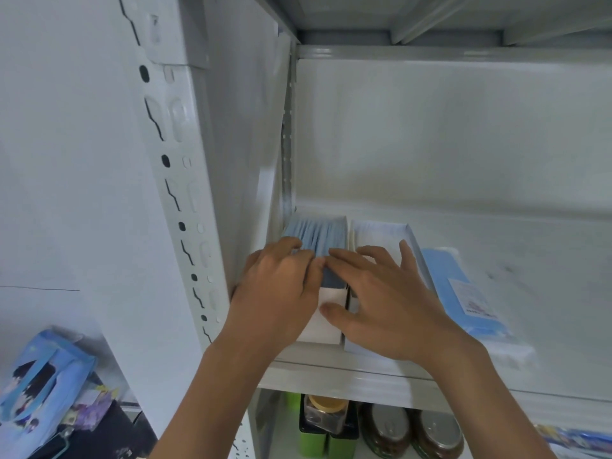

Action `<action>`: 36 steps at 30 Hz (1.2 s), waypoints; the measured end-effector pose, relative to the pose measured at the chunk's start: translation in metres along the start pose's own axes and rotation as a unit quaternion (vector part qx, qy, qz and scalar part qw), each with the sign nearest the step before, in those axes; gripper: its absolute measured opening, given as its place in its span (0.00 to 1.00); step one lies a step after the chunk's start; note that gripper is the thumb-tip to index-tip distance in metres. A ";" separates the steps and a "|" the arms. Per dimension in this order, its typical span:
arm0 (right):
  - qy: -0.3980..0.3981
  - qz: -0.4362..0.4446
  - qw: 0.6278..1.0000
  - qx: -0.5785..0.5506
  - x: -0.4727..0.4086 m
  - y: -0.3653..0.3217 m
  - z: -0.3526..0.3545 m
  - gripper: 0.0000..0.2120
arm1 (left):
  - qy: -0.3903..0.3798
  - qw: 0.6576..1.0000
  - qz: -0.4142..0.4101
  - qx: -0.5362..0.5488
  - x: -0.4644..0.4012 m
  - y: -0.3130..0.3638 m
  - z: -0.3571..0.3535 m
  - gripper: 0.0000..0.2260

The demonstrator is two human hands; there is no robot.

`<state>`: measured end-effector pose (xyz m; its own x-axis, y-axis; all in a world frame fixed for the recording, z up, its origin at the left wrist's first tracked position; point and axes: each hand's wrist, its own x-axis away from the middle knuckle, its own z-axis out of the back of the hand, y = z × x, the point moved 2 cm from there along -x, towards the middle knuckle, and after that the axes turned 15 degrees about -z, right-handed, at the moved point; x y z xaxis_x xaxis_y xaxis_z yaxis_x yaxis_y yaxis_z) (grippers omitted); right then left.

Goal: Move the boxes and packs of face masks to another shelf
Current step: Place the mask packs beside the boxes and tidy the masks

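Head: masks [316,233] under L+R fingers [298,256].

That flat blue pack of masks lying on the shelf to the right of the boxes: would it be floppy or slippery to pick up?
The blue pack of masks lies thin and flat, so it probably bends and weighs little. Its clear wrapping looks glossy, so it may slide on the smooth shelf.

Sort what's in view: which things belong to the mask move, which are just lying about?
Job: open box of blue masks, white box beside it, flat blue mask pack, left hand, right hand.
Lying about: jars and green containers below, printed bag.
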<state>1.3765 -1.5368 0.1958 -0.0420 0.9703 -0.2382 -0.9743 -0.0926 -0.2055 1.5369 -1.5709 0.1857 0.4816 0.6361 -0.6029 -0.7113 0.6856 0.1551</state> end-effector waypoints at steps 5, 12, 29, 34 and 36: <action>-0.038 -0.011 0.997 -0.069 -0.003 0.004 0.000 0.32 | -0.012 0.998 -0.066 0.019 0.005 0.005 0.000 0.19; -0.003 -0.010 0.998 -0.063 -0.001 0.003 0.001 0.20 | -0.023 0.999 -0.035 -0.025 0.005 0.003 -0.003 0.23; 0.005 -0.026 0.998 -0.061 -0.001 0.003 0.000 0.21 | -0.035 0.999 -0.007 -0.030 0.006 0.003 -0.006 0.24; 0.007 -0.031 0.996 -0.085 -0.001 0.002 0.000 0.23 | -0.033 0.999 0.015 -0.035 0.005 0.002 -0.006 0.28; -0.004 -0.029 0.996 -0.088 -0.001 0.002 0.001 0.27 | -0.035 0.999 0.012 -0.030 0.005 0.003 -0.007 0.27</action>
<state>1.3740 -1.5382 0.1964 0.0102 0.9768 -0.2137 -0.9215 -0.0738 -0.3814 1.5341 -1.5679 0.1778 0.4974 0.6758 -0.5439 -0.7512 0.6491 0.1196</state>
